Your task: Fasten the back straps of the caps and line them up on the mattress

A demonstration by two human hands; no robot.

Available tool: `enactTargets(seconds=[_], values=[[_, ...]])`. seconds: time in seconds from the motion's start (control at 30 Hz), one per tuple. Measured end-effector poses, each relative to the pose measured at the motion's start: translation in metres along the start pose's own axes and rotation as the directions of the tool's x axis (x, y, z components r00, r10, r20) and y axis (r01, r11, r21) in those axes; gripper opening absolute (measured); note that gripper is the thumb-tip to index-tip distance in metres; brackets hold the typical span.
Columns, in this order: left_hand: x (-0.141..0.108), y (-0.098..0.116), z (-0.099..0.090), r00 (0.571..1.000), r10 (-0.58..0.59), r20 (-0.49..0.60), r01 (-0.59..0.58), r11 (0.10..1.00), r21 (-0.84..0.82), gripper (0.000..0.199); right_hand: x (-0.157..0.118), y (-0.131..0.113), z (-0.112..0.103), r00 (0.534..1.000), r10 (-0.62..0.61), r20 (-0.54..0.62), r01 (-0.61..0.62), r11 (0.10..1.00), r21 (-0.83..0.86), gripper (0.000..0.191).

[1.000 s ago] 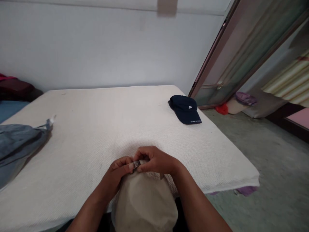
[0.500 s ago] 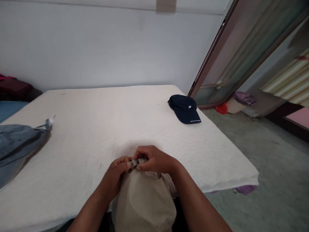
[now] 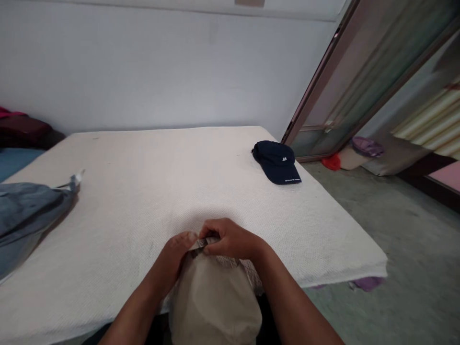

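A beige cap [image 3: 217, 299] is held near the front edge of the white-covered bed, its strap end pointing away from me. My left hand [image 3: 172, 258] is closed on the left part of the strap, with the thumb on top. On the strap's right part, my right hand [image 3: 228, 238] pinches the band beside a small buckle [image 3: 200, 245]. The fingertips of both hands almost meet. Farther off, a dark blue cap [image 3: 276, 162] lies on the bed's right side, brim toward me.
The white bed cover [image 3: 151, 167] reaches back to a pale wall. Grey-blue cloth [image 3: 32, 215] lies at the left, with dark red bags [image 3: 25, 129] behind it. Right of the bed are a sliding door [image 3: 323, 96] and grey floor [image 3: 413, 230].
My left thumb has shifted up and to the right along the strap, closer to my right fingers. My right hand keeps its pinch. The view has turned very slightly.
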State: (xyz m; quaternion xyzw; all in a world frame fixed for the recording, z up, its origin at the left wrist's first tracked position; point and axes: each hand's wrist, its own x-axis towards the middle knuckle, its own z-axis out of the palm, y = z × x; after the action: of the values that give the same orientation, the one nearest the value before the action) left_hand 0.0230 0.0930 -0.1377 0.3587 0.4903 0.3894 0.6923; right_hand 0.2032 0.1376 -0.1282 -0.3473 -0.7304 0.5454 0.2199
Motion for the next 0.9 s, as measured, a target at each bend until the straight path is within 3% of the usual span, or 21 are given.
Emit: enactTargets(seconds=[0.13, 0.43, 0.77, 0.9], values=[[0.002, -0.005, -0.005, 1.000, -0.023, -0.007, 0.023, 0.996, 0.080, 0.031, 0.002, 0.001, 0.003, 1.000, 0.008, 0.004, -0.008, 1.000, -0.007, 0.018], [0.003, -0.003, -0.004, 0.998, -0.042, -0.042, 0.042, 0.999, 0.012, 0.028, 0.005, 0.005, 0.006, 1.000, -0.006, 0.008, 0.006, 0.999, 0.037, 0.022], [0.001, -0.007, -0.005, 0.998, -0.053, -0.021, 0.051, 0.995, -0.083, 0.026, 0.007, 0.012, 0.006, 0.999, -0.024, 0.037, 0.016, 0.981, 0.194, 0.023], [0.001, -0.007, -0.006, 0.999, -0.032, -0.008, 0.031, 0.994, -0.109, 0.024, 0.005, 0.012, 0.007, 0.995, 0.033, 0.098, -0.066, 0.933, 0.354, 0.023]])
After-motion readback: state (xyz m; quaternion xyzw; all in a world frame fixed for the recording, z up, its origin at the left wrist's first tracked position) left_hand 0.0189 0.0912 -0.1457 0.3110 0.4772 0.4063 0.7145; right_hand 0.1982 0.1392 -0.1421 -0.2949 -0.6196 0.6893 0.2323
